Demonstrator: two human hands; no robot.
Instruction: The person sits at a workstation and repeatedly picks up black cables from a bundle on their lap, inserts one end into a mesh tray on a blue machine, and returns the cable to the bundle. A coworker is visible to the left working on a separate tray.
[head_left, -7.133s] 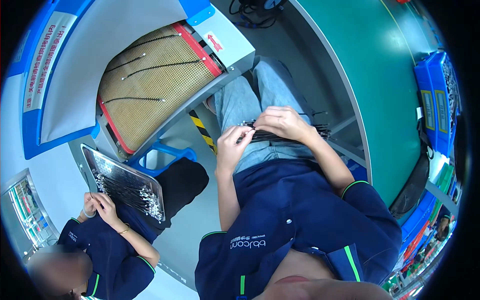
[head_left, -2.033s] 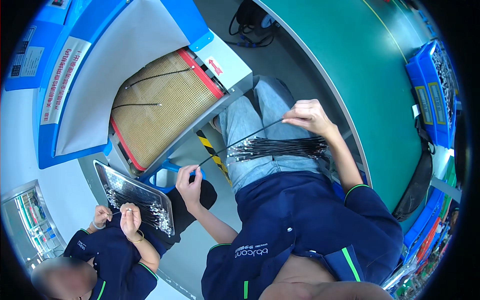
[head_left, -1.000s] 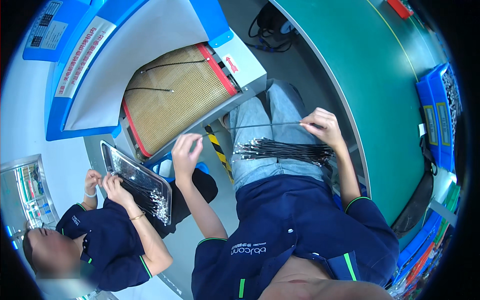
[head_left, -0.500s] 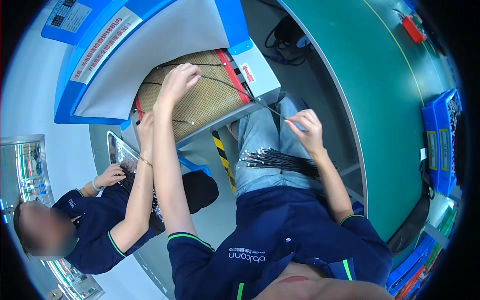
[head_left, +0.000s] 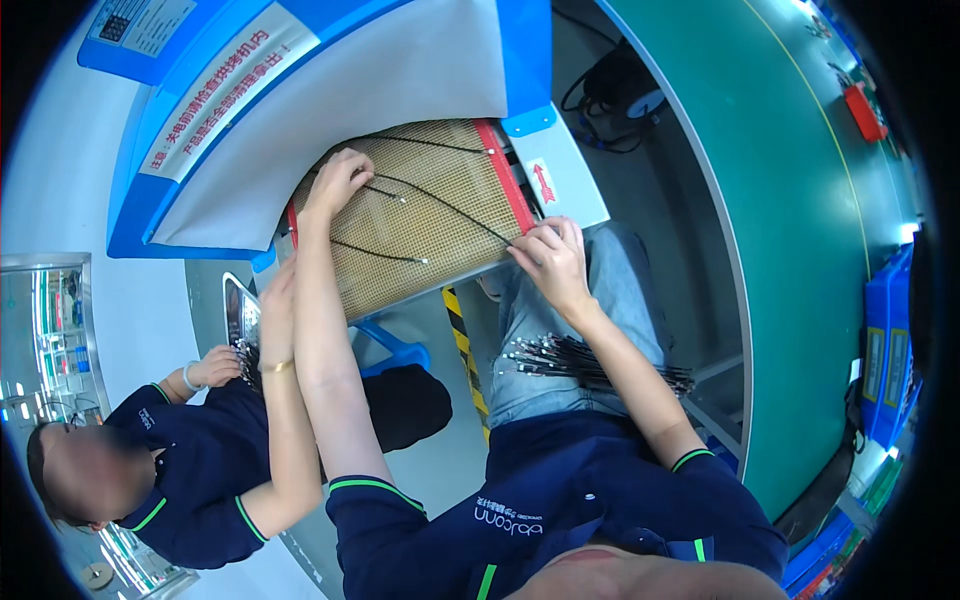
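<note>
- Thin black cable [head_left: 443, 200], slightly slack, in a shallow S-curve across the mesh belt [head_left: 450, 240]; both ends hidden by fingers, and cannot tell whether lying on the mesh or just above.
- Left hand [head_left: 338, 182] over the far part of the belt, fingers bent, thumb and fingertips nearly closed in a light pinch on one end of the cable.
- Right hand [head_left: 556, 262] at the near corner of the belt, thumb and forefinger pinched on the other end, remaining fingers loosely curled.
- Near the held length, on the mesh, more black cables [head_left: 380, 251], dark and smooth, with small whitish tips.
- Across the lap, on faded blue denim [head_left: 540, 400], a loose bundle [head_left: 590, 362] of similar cables, pale tips mostly toward the left, partly behind the right forearm.
- Belt of tan, open-weave grid, edged by a flat red strip [head_left: 510, 185]; above, a smooth pale grey curtain [head_left: 400, 80] inside a glossy blue casing [head_left: 525, 60].
- On the casing, a white strip label [head_left: 222, 85] with red characters; on the light metal side, a white sticker [head_left: 541, 180] with a red arrow.
- On the navy shirt [head_left: 630, 480], pale chest lettering and bright green trim.
- At left, a co-worker's hand [head_left: 215, 367] beside a shiny metal tray [head_left: 235, 310].
</note>
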